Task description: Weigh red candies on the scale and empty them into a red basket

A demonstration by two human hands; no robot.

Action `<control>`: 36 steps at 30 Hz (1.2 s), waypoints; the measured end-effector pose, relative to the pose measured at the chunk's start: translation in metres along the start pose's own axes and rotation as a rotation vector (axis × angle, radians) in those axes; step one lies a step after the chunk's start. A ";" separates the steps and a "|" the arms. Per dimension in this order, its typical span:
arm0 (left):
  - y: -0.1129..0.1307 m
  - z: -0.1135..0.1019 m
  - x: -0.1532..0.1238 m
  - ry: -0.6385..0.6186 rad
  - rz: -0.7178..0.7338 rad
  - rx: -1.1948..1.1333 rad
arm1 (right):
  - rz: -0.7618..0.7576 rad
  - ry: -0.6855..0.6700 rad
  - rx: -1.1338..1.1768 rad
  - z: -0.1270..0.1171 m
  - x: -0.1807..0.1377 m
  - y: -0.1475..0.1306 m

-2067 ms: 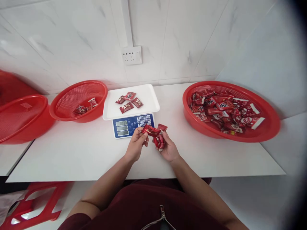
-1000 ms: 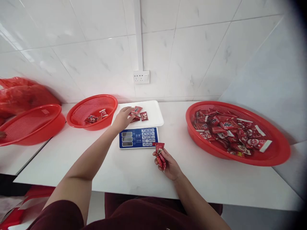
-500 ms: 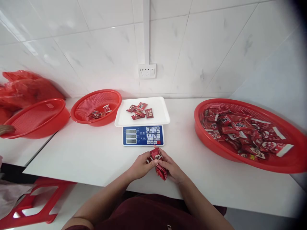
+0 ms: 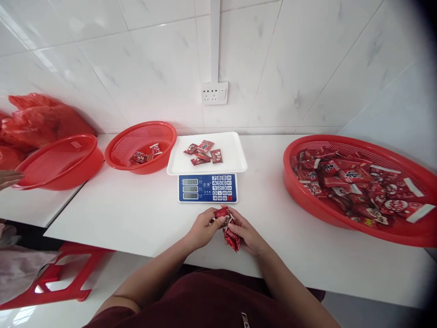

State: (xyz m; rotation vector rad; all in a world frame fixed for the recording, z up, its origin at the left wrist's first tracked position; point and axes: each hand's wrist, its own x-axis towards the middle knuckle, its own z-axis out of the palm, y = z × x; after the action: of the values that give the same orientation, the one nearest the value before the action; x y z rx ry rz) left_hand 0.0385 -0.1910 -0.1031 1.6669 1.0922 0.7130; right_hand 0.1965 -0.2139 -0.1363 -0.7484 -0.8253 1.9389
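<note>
My left hand [image 4: 202, 230] and my right hand [image 4: 246, 231] meet over the white table just in front of the scale [image 4: 207, 187]. Between them is a small bunch of red snack packets [image 4: 228, 226]. The right hand holds most of the bunch, and the left hand's fingertips pinch the top packet. On the scale's white tray [image 4: 232, 161] lie several red packets [image 4: 204, 152].
A wide red basket [image 4: 423, 232] heaped with red packets stands at the right. A smaller red basket [image 4: 116, 161] with a few packets is left of the scale, another red basket [image 4: 82, 166] further left. Another person's fingers [image 4: 8, 177] show at the left edge. A red stool [image 4: 61, 280] is below.
One second ago my left hand was at the scale tray among the packets. It has come back to my right hand and now pinches a packet from the bunch.
</note>
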 end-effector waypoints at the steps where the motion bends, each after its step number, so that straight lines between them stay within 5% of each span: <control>1: 0.001 -0.002 0.000 0.024 -0.005 -0.022 | 0.002 0.010 0.009 0.000 0.000 -0.001; 8: 0.007 -0.015 0.003 0.139 -0.058 -0.270 | -0.084 0.066 0.182 -0.007 0.001 -0.006; 17: 0.007 -0.007 0.001 -0.054 -0.095 -0.396 | -0.055 0.171 0.275 -0.011 0.001 -0.004; 25: 0.008 -0.006 0.002 0.002 -0.094 -0.467 | -0.110 0.103 0.305 -0.009 0.002 -0.004; 36: 0.004 -0.010 -0.002 -0.042 -0.116 -0.231 | -0.084 0.003 0.182 -0.008 0.003 -0.003</control>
State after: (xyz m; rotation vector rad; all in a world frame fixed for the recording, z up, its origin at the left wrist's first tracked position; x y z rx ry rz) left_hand 0.0309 -0.1891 -0.0959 1.4061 1.0267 0.6979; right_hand 0.2027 -0.2081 -0.1398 -0.5986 -0.6577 1.9069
